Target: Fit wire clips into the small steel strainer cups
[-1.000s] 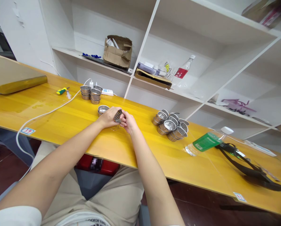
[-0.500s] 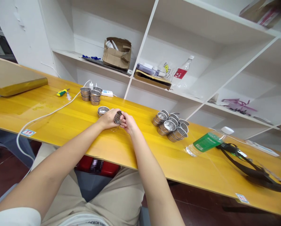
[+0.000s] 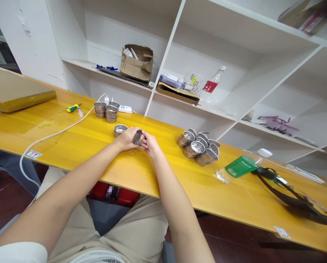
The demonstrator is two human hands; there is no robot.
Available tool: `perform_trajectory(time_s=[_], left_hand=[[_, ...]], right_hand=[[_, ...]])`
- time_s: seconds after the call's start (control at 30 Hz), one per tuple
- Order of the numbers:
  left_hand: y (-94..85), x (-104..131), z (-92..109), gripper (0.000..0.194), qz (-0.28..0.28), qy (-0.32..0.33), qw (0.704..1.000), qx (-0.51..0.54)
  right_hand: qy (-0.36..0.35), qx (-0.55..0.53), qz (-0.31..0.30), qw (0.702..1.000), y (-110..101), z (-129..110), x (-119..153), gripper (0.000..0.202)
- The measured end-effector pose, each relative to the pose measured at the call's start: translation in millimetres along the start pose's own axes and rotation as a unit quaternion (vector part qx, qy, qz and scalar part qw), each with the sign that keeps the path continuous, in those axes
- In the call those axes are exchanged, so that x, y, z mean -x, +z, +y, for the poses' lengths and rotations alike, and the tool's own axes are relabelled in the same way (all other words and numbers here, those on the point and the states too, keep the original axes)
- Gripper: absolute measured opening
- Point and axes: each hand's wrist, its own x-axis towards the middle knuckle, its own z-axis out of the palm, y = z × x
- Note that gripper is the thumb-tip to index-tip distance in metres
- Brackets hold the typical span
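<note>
Between my hands, above the yellow table (image 3: 78, 140), is a small perforated metal cup (image 3: 137, 137), tilted so its holed face shows. My left hand (image 3: 128, 138) wraps around its left side. On its right edge, the fingers of my right hand (image 3: 149, 143) are closed. Just behind my left hand stand more perforated cups (image 3: 120, 129), partly hidden by it. Farther back on the left are short stacks of the same cups (image 3: 111, 112). A larger cluster of stacked cups (image 3: 198, 147) stands to the right of my hands.
A water bottle with a green label (image 3: 241, 165) lies tilted at the right, beside a black strap (image 3: 292, 197). On the left are a screwdriver (image 3: 72, 108), a white cable (image 3: 56, 132) and a flat cardboard piece (image 3: 18, 91). White shelves (image 3: 207, 47) rise behind the table.
Almost nothing differs. Both hands keep hold of the same cup in nearly the same place; the view has shifted very slightly.
</note>
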Motion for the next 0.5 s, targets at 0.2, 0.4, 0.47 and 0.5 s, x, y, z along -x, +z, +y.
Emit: perform_trajectory(time_s=[0.2, 0.4, 0.47, 0.5], left_hand=[[2.9, 0.7, -2.1, 0.048, 0.005, 0.0, 1.0, -0.003], [5.5, 0.4, -2.0, 0.047, -0.004, -0.004, 1.0, 0.015], [4.7, 0.2, -1.4, 0.046, -0.007, -0.016, 1.0, 0.013], [4.2, 0.0, -1.0, 0.046, -0.006, -0.025, 1.0, 0.011]], right_hand=[[-0.016, 0.005, -0.003, 1.0, -2.3, 2.3, -1.5, 0.05], [-0.027, 0.018, 0.001, 0.999, -3.1, 4.8, -3.1, 0.051], [-0.038, 0.025, 0.002, 0.999, -3.4, 7.1, -5.3, 0.049], [-0.048, 0.034, 0.004, 0.998, -3.6, 8.3, -6.7, 0.048]])
